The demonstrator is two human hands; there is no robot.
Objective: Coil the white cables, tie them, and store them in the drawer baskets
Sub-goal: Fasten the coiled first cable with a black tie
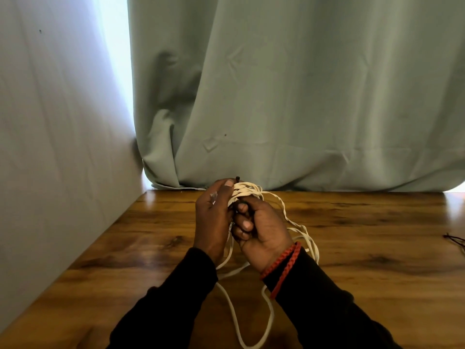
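Observation:
A white cable (247, 191) is bunched into several loops above the middle of the wooden table (364, 248). My left hand (214, 217) grips the bundle from the left, thumb on top, with a small dark tip sticking up beside the thumb. My right hand (261, 227) is curled round the same bundle from the right, a red braided band on its wrist. Loose cable hangs down from both hands and trails in long loops (270, 321) between my forearms toward the table's near edge. No drawer or basket is in view.
A pale green curtain (302, 96) hangs behind the table's far edge. A grey-white wall (50, 147) borders the table on the left. Thin dark ties (455, 240) lie at the table's right edge.

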